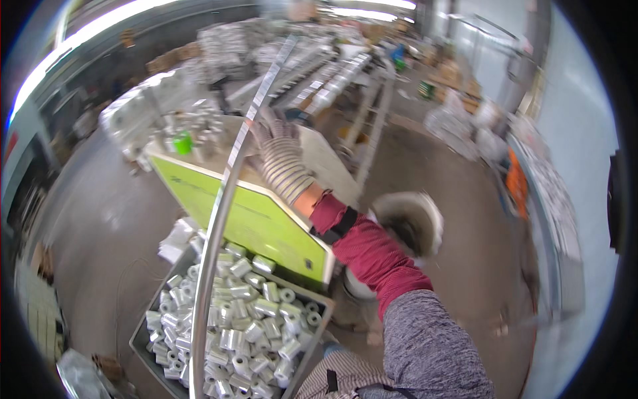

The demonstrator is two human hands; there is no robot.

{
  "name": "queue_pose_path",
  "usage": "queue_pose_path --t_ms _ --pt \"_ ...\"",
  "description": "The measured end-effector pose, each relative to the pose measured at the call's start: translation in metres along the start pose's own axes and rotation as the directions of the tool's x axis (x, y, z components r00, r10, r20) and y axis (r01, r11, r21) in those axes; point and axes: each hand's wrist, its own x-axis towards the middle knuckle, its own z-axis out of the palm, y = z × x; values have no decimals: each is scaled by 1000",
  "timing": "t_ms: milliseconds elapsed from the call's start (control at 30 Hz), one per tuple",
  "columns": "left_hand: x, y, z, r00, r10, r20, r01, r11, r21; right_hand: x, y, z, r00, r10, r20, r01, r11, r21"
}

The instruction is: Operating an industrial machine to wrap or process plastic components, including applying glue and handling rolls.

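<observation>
A long, thin, shiny silvery rod [214, 233] slants from the lower edge up to the far middle. Its upper stretch looks whitish and banded. My right hand [278, 147], in a striped grey and cream glove, reaches forward beside the rod. Its fingers are stretched out and close to the rod; whether they touch it, I cannot tell. Beneath the hand stands a machine with a lime-green panel [246, 216] and a beige top. Below it, a grey bin [325, 312] holds a heap of small white film-wrapped rolls [256, 326]. My left hand is out of view.
A bright green cup [182, 142] stands on the machine top near several small rolls. A round whitish barrel [432, 223] is right of my arm. Long wrapped tubes [339, 83] and stacked white packages [229, 46] lie beyond. Plastic bags [455, 123] rest at the right.
</observation>
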Motion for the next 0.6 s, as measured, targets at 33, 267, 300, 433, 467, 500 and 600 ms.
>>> queue_pose_path --t_ms 33,267,300,433,467,500,600 --pt "-5 -8 16 997 35 66 -30 997 -69 -24 -26 -40 998 23 -53 -11 976 219" --pt "-21 86 104 869 385 312 -180 832 -524 -285 -191 -215 494 101 863 -842 301 447" --pt "-31 114 110 811 470 347 -247 815 -525 -327 -206 -226 481 84 873 -851 285 442" --pt "-60 196 179 660 743 113 -402 477 -782 -445 -268 -264 722 -1 691 -681 171 712" --pt "-109 241 193 541 830 137 -287 335 -897 -469 -267 -267 824 57 564 -567 83 819" --pt "-142 266 192 367 895 253 -119 315 -942 -442 -263 -339 538 202 818 -711 -413 569" --pt "-271 322 254 -95 965 245 233 261 -937 -496 -194 -444 533 665 523 -830 292 476"
